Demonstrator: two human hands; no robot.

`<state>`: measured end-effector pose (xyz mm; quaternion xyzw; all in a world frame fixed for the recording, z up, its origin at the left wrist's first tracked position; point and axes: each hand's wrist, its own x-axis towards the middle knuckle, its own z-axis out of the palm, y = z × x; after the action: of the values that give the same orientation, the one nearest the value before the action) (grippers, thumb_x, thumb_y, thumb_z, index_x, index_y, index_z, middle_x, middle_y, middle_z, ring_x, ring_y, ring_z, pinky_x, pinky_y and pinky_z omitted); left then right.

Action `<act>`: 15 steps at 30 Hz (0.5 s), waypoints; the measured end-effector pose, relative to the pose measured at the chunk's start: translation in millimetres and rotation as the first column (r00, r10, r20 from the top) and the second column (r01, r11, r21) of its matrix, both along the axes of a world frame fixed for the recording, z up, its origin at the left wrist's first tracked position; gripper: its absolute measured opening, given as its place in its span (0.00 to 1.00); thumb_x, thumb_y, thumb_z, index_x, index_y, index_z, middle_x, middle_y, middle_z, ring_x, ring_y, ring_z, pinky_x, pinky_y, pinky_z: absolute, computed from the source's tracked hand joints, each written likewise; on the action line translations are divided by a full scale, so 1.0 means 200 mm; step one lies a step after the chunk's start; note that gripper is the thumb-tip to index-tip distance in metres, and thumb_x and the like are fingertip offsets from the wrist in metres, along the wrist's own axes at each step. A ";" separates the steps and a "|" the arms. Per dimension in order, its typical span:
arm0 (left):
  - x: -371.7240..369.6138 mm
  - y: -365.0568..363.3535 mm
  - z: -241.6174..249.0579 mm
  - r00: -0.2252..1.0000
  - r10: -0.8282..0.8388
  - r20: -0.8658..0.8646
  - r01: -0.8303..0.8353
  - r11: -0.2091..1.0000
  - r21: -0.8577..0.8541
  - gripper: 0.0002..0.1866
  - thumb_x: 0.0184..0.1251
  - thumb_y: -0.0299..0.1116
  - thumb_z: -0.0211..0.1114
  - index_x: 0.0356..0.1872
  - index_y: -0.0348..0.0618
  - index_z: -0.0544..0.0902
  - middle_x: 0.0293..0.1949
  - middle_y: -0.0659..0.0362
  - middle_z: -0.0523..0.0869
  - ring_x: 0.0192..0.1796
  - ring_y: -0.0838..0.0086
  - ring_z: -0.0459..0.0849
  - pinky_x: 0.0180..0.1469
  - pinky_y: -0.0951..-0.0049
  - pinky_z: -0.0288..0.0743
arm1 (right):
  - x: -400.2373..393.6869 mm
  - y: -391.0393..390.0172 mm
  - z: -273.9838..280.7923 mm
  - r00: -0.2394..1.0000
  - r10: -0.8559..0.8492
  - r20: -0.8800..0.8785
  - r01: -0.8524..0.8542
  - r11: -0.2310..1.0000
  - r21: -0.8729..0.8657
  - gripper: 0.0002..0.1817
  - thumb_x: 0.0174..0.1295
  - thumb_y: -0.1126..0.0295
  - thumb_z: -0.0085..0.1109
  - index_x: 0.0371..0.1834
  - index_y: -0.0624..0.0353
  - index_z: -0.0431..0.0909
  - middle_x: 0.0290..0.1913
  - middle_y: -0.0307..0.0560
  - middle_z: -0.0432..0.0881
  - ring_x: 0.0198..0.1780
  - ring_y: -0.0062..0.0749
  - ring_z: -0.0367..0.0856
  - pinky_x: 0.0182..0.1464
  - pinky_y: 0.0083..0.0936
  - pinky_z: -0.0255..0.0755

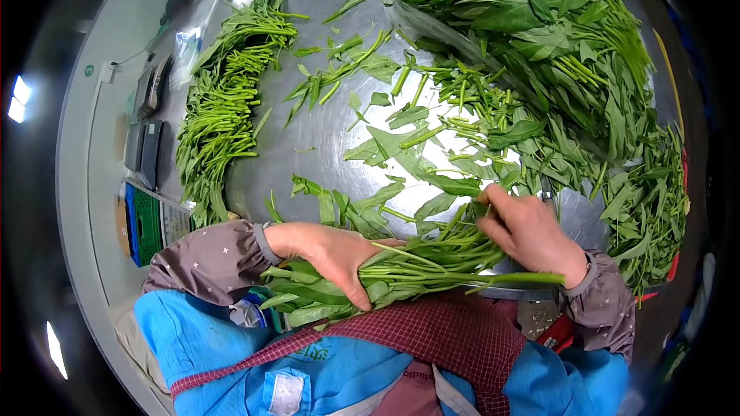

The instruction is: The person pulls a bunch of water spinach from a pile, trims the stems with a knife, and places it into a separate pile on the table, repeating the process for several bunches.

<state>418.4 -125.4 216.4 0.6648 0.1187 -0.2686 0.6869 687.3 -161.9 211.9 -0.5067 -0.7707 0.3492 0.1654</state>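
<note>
My left hand is wrapped round a bunch of long green leafy stems held low against the front of my body, leaves to the left and stem ends to the right. Above the right part of the bunch, my right hand has its thumb and fingers pinched together at a leafy green piece. One long stem passes beneath the right hand toward the wrist. Cut stems and loose leaves lie scattered on the shiny metal table just beyond the hands.
A row of stacked bunches lies along the table's left side. A large heap of leafy greens fills the back right, with more loose leaves at the right edge. Green and blue crates stand at the left.
</note>
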 end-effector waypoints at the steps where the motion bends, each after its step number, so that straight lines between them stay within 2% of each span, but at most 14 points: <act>1: 0.01 0.00 0.01 0.999 0.002 -0.036 -0.003 1.000 -0.025 0.46 0.46 0.46 0.69 0.65 0.42 0.54 0.66 0.44 0.49 0.67 0.55 0.52 0.66 0.67 0.50 | 0.00 0.00 -0.02 0.995 0.064 -0.080 -0.073 0.990 -0.117 0.10 0.54 0.66 0.54 0.32 0.61 0.70 0.19 0.53 0.76 0.24 0.45 0.77 0.25 0.36 0.69; 3: 0.03 0.01 0.02 0.998 -0.003 -0.070 0.000 0.999 -0.047 0.46 0.46 0.46 0.69 0.64 0.42 0.55 0.66 0.43 0.49 0.68 0.55 0.50 0.66 0.67 0.50 | 0.00 0.01 -0.05 0.957 0.223 -0.186 -0.270 0.920 -0.284 0.14 0.53 0.61 0.57 0.34 0.61 0.76 0.23 0.55 0.78 0.27 0.46 0.78 0.31 0.36 0.70; 4: 0.03 0.01 0.02 0.996 -0.022 -0.088 0.019 0.999 -0.037 0.45 0.46 0.46 0.68 0.64 0.42 0.55 0.66 0.43 0.49 0.68 0.54 0.50 0.66 0.67 0.50 | 0.00 0.01 -0.04 0.957 0.222 -0.186 -0.269 0.920 -0.284 0.14 0.53 0.61 0.57 0.34 0.61 0.76 0.23 0.55 0.78 0.27 0.46 0.78 0.31 0.36 0.70; 6: 0.03 0.01 0.03 0.993 -0.039 -0.112 0.036 0.999 -0.029 0.45 0.46 0.47 0.68 0.64 0.43 0.55 0.66 0.42 0.49 0.67 0.54 0.50 0.66 0.67 0.51 | 0.00 0.02 0.00 0.896 0.375 -0.238 -0.442 0.800 -0.405 0.13 0.53 0.61 0.57 0.31 0.61 0.77 0.24 0.53 0.79 0.27 0.46 0.78 0.31 0.35 0.70; 8: 0.03 0.01 0.05 0.991 -0.041 -0.126 0.045 0.999 0.027 0.45 0.47 0.47 0.67 0.64 0.43 0.55 0.66 0.42 0.48 0.67 0.54 0.52 0.65 0.67 0.52 | 0.00 0.02 -0.02 0.886 0.382 -0.263 -0.461 0.787 -0.411 0.13 0.52 0.61 0.56 0.30 0.61 0.76 0.21 0.50 0.77 0.27 0.46 0.77 0.31 0.35 0.68; 10: 0.04 0.01 0.05 0.984 -0.052 -0.168 0.055 0.998 0.013 0.44 0.47 0.47 0.67 0.64 0.42 0.55 0.66 0.42 0.50 0.66 0.54 0.54 0.65 0.67 0.53 | 0.00 -0.01 -0.03 0.924 0.358 -0.138 -0.382 0.891 -0.246 0.10 0.49 0.66 0.56 0.24 0.62 0.73 0.18 0.50 0.74 0.23 0.43 0.76 0.27 0.35 0.68; 11: 0.04 0.01 0.05 0.976 -0.063 -0.210 0.064 0.998 -0.002 0.44 0.47 0.46 0.68 0.64 0.42 0.55 0.65 0.42 0.51 0.66 0.54 0.56 0.64 0.67 0.54 | 0.01 -0.02 -0.05 0.924 0.358 -0.138 -0.382 0.891 -0.247 0.10 0.49 0.66 0.56 0.24 0.62 0.73 0.18 0.50 0.74 0.23 0.43 0.76 0.27 0.35 0.68; 12: 0.04 0.00 0.05 0.976 -0.063 -0.210 0.064 0.998 -0.002 0.44 0.47 0.46 0.68 0.64 0.42 0.55 0.65 0.42 0.51 0.66 0.54 0.56 0.64 0.67 0.54 | 0.04 -0.04 -0.08 0.963 0.256 0.081 -0.249 0.965 -0.084 0.08 0.47 0.69 0.56 0.23 0.61 0.70 0.19 0.48 0.72 0.22 0.42 0.75 0.25 0.33 0.67; 13: 0.03 0.00 0.04 0.987 -0.013 -0.160 0.014 1.000 0.006 0.44 0.46 0.43 0.69 0.64 0.41 0.55 0.64 0.44 0.55 0.65 0.57 0.58 0.64 0.68 0.55 | 0.08 -0.05 -0.10 0.956 0.103 0.273 -0.138 0.984 0.109 0.07 0.45 0.72 0.56 0.21 0.59 0.67 0.19 0.47 0.70 0.21 0.41 0.73 0.23 0.32 0.66; 14: 0.01 -0.01 0.03 0.993 0.034 -0.110 -0.033 0.999 0.012 0.45 0.46 0.40 0.70 0.64 0.41 0.54 0.63 0.45 0.58 0.64 0.60 0.60 0.63 0.69 0.56 | 0.15 -0.02 -0.13 0.923 -0.030 0.383 -0.088 0.954 0.286 0.05 0.43 0.74 0.54 0.22 0.58 0.67 0.20 0.46 0.71 0.22 0.40 0.74 0.22 0.33 0.68; 15: -0.01 -0.02 0.01 0.994 0.029 -0.109 -0.027 1.000 0.014 0.45 0.46 0.40 0.70 0.64 0.41 0.54 0.63 0.45 0.58 0.64 0.60 0.60 0.63 0.69 0.56 | 0.25 0.02 -0.15 0.908 -0.183 0.378 0.025 0.922 0.385 0.05 0.44 0.74 0.53 0.22 0.59 0.67 0.21 0.48 0.72 0.22 0.42 0.74 0.22 0.35 0.67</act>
<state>417.1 -129.0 218.0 0.6517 0.1670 -0.2942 0.6789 738.0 -158.4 182.0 -0.5686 -0.8114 0.0743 0.1132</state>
